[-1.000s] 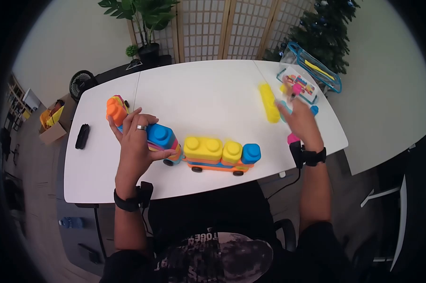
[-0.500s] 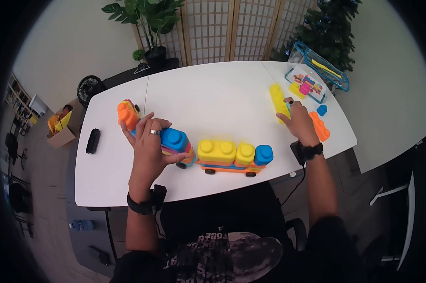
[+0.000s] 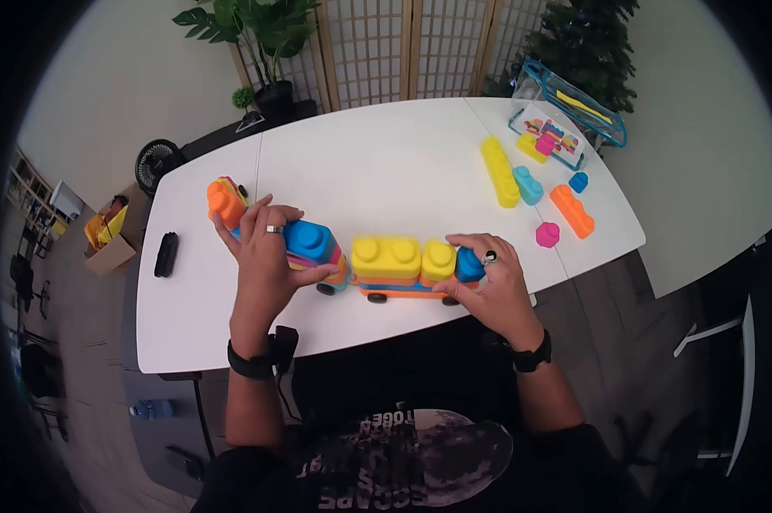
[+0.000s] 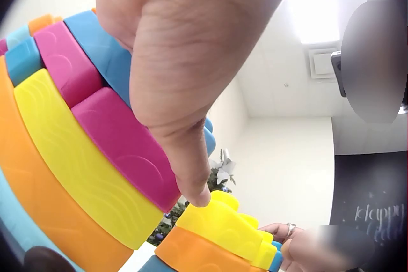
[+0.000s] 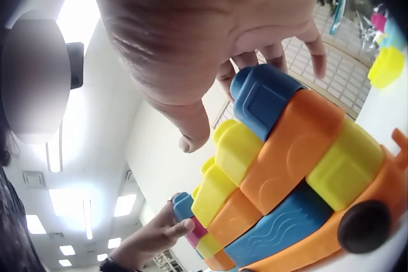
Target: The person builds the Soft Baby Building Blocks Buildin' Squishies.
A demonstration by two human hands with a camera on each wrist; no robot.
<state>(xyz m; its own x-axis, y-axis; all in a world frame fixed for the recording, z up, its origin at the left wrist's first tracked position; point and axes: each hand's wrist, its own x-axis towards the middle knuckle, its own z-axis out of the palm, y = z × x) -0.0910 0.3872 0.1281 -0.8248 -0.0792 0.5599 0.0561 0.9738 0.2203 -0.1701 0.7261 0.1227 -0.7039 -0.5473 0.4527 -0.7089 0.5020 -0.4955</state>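
My left hand (image 3: 262, 256) grips the middle train car, whose blue top block (image 3: 310, 242) shows beside the fingers. In the left wrist view, its thumb lies against the car's magenta block (image 4: 127, 147). Around the rear car's small blue block (image 3: 469, 265) is my right hand (image 3: 501, 295), fingers behind and thumb in front. The right wrist view shows a gap between that thumb and the yellow block (image 5: 237, 151). Yellow blocks (image 3: 386, 259) top the rest of this car. An orange block (image 3: 226, 203) tops the front car at the left.
Loose blocks lie at the right: a long yellow one (image 3: 499, 173), a light-blue one (image 3: 528, 186), an orange one (image 3: 572, 212) and a magenta one (image 3: 547, 234). Behind them are a picture card (image 3: 565, 147) and a clear bag (image 3: 604, 124). A black object (image 3: 166, 255) lies far left.
My right hand has left the loose blocks and moved left and nearer me, to the rear car. My left hand stays on the middle car.
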